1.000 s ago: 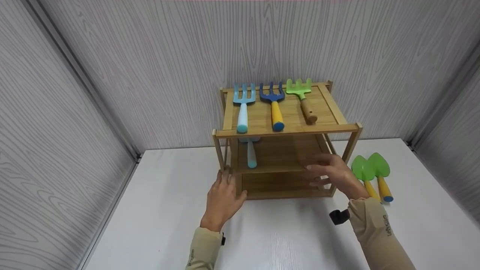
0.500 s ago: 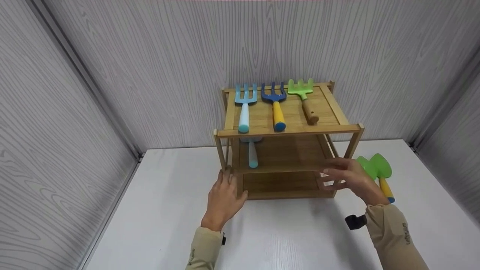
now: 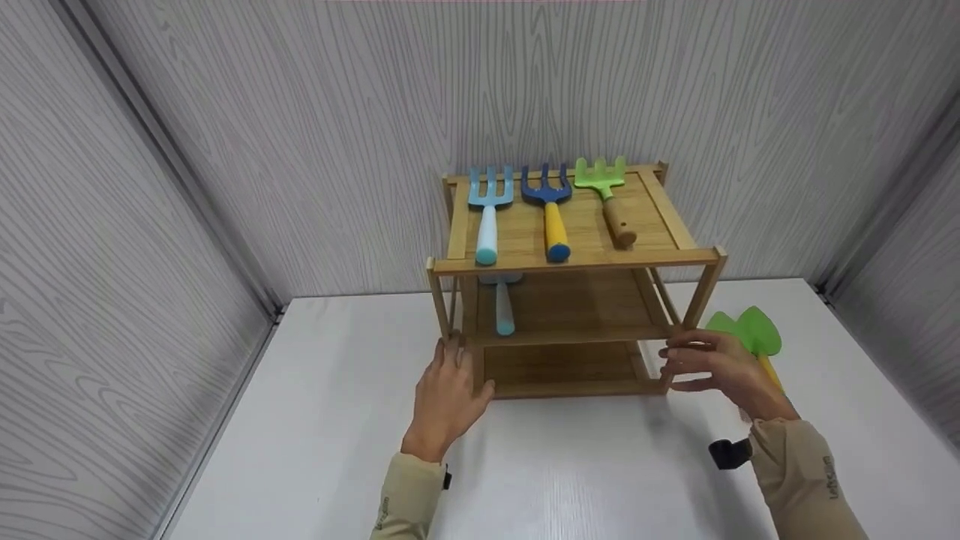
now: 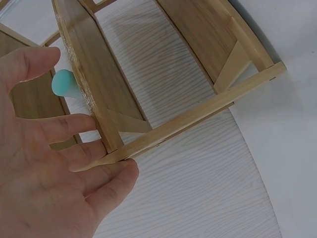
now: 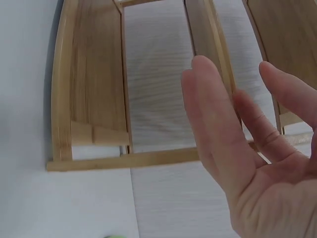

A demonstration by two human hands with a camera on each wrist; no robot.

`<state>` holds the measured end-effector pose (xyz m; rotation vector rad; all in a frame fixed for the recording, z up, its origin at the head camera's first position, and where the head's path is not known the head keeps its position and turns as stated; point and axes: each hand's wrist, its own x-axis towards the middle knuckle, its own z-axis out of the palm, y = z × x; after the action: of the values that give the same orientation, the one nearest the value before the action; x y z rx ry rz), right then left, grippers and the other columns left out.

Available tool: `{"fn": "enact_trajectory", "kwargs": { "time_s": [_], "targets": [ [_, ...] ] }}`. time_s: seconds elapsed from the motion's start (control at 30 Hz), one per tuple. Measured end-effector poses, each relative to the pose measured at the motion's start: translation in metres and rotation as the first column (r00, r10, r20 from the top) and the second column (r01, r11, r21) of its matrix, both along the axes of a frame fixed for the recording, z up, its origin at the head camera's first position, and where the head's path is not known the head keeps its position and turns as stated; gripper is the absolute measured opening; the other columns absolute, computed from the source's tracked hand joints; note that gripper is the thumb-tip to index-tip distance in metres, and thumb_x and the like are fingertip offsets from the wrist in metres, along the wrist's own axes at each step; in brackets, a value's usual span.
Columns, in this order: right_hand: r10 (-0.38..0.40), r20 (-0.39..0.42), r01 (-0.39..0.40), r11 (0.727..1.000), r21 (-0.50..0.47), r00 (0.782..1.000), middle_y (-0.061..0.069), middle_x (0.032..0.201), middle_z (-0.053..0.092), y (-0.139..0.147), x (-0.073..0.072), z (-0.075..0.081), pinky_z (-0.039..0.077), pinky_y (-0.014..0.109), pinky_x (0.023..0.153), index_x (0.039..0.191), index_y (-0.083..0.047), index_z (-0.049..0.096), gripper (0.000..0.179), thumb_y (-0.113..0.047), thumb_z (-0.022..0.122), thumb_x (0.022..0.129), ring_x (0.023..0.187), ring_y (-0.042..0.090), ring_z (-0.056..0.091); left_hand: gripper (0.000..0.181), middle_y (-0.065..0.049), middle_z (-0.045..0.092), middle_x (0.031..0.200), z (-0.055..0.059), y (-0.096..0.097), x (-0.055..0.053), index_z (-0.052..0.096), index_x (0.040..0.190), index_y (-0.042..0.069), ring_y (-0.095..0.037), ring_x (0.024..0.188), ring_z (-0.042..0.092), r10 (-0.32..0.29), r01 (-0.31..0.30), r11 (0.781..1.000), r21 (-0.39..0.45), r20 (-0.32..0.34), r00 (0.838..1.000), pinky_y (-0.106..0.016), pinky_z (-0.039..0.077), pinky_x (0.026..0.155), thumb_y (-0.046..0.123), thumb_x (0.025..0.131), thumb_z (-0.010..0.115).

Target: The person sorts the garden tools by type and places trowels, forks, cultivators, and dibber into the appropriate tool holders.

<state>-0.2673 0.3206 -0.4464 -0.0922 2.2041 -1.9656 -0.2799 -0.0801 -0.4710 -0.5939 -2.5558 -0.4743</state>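
1. Head: the wooden rack (image 3: 577, 264), straight-edged and smooth-looking, stands between the hands. The left hand (image 3: 446, 394) rests relaxed fingers on its left side; the right hand (image 3: 726, 369), loosely spread, is by the right side, contact unclear. Above and between them lie a pale-blue fork (image 3: 487, 231), navy fork (image 3: 555, 229) and green fork (image 3: 616, 217); jolting the rack could slide them off. Leaf-shaped green trowels (image 3: 762, 331) lie partly behind the right hand; a sideways sweep might knock them.
2. Left wrist: near the thumb, a rounded turquoise handle (image 4: 62, 83) could be nudged.
3. Right wrist: fingers apart, gripping nothing.
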Motion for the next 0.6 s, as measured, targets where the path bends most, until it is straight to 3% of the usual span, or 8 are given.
{"fn": "enact_trajectory", "kwargs": {
  "time_s": [0.37, 0.6],
  "targets": [
    [-0.019, 0.090, 0.010, 0.995, 0.096, 0.996, 0.015, 0.125, 0.065, 0.028, -0.003, -0.004, 0.057, 0.040, 0.088, 0.137, 0.017, 0.045, 0.053, -0.017, 0.064, 0.101, 0.105, 0.023, 0.069, 0.060, -0.032, 0.048, 0.140, -0.001, 0.000, 0.001, 0.056, 0.131, -0.015, -0.052, 0.126, 0.050, -0.002, 0.002, 1.000, 0.007, 0.018, 1.000, -0.053, 0.054, 0.092, 0.026, 0.090, 0.073],
    [-0.039, 0.092, 0.025, 0.989, 0.148, 0.995, 0.010, 0.118, 0.066, 0.043, -0.006, -0.007, 0.058, 0.040, 0.086, 0.141, 0.017, 0.040, 0.054, -0.015, 0.061, 0.102, 0.105, 0.026, 0.069, 0.061, -0.031, 0.049, 0.140, 0.000, -0.001, 0.000, 0.056, 0.132, -0.015, -0.051, 0.125, 0.052, -0.007, 0.007, 1.000, 0.009, 0.008, 1.000, -0.052, 0.055, 0.091, 0.025, 0.089, 0.074]
  ]
}}
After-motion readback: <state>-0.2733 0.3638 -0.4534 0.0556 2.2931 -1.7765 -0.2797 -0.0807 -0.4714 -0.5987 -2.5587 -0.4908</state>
